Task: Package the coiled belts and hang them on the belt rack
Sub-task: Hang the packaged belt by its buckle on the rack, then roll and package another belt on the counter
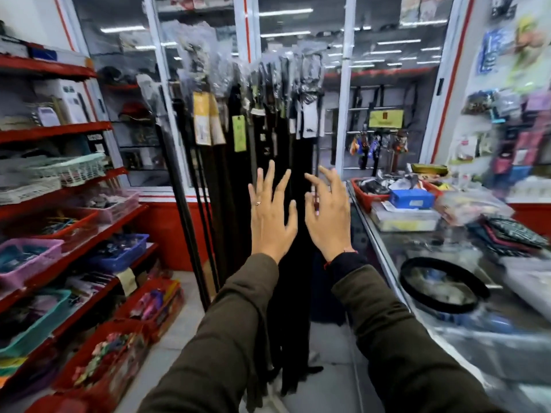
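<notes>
Many dark belts hang in clear plastic sleeves with yellow and green tags from the belt rack straight ahead. My left hand and my right hand are raised side by side in front of the hanging belts, fingers spread, both holding nothing. A thin belt edge runs down just between the hands. A coiled black belt lies on the glass counter to my right, apart from both hands.
Red shelves with plastic baskets line the left side. A red basket of goods and a blue box sit farther back on the counter. Glass doors stand behind the rack. The tiled floor strip between shelves and counter is narrow.
</notes>
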